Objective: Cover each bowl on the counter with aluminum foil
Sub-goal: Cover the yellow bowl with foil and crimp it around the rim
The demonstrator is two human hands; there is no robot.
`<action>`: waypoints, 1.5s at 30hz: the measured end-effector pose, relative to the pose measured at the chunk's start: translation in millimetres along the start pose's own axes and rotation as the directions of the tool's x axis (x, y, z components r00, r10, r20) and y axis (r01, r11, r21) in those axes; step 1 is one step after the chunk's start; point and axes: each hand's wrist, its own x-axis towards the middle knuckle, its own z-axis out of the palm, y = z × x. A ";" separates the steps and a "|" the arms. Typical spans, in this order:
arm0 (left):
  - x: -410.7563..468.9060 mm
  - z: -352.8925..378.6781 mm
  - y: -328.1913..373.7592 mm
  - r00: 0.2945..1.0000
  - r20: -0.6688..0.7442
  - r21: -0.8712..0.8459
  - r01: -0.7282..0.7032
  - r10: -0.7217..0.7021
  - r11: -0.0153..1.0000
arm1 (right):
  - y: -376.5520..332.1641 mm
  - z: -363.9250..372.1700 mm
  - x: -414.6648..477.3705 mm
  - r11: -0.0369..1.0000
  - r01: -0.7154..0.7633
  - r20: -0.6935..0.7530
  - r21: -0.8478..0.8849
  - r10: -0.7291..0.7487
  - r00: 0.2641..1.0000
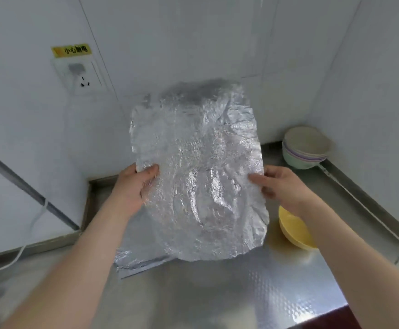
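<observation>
– Between the two grips, what is held up?

– One crinkled foil sheet [198, 174], lifted off the table [217, 293] and tilted, its lower edge nearest the camera. Its far edge is blurred.

– How does the left grip [134, 186] sit?

– It pinches the sheet's left edge: the thumb lies flat on the near face and the fingers go behind the foil, out of sight. The bare forearm reaches in from the lower left corner, wrist nearly straight.

– And the right grip [281, 186]?

– It mirrors the left on the sheet's right edge. The thumb points inward across the near face and the fingers curl behind. That forearm comes in from the lower right.

– Where are the bowls?

– A yellow bowl [293, 231] stands on the table just below the right grip, partly hidden by the wrist, with its inside showing. Beyond the right grip, in the corner by the wall, stands a stack of pale bowls [305, 148] with purple rims.

– Anything under the left grip?

– A second piece of foil [136, 260] lies flat on the table below it, half covered by the raised sheet. Farther left, a white cable [27, 236] runs down from a wall socket [82, 74].
</observation>
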 end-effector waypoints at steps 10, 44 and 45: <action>20.7 -14.1 -100.9 0.954 -0.255 0.465 -0.020 0.155 0.885 | 92.6 31.1 18.9 0.869 -0.055 -0.195 -0.492 -0.048 0.980; -123.3 25.0 -227.1 0.502 0.180 0.873 -0.477 0.846 0.098 | 92.7 80.5 -53.8 0.835 0.550 0.047 -0.023 -0.549 0.835; -125.4 24.2 -213.3 0.470 0.099 0.850 -0.499 0.877 0.172 | 91.7 75.5 -55.1 0.811 0.584 0.058 -0.040 -0.581 0.812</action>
